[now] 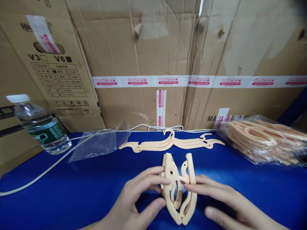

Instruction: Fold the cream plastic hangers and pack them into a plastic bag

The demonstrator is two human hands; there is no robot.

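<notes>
Head view: half-curled left hand [136,195] grips the folded hanger [192,198], loosely spread right hand [227,199] touches it; even pressure seems best.

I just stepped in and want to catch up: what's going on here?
A person is handling a folded, cream-coloured hanger over a blue tabletop. The left hand grips its left side, while the right hand has its fingers at the right side, thumb apart from it. Just beyond lies an opened-out hanger. More cream pieces sit in a clear bag at right; loose clear plastic and a water bottle are at left.
</notes>
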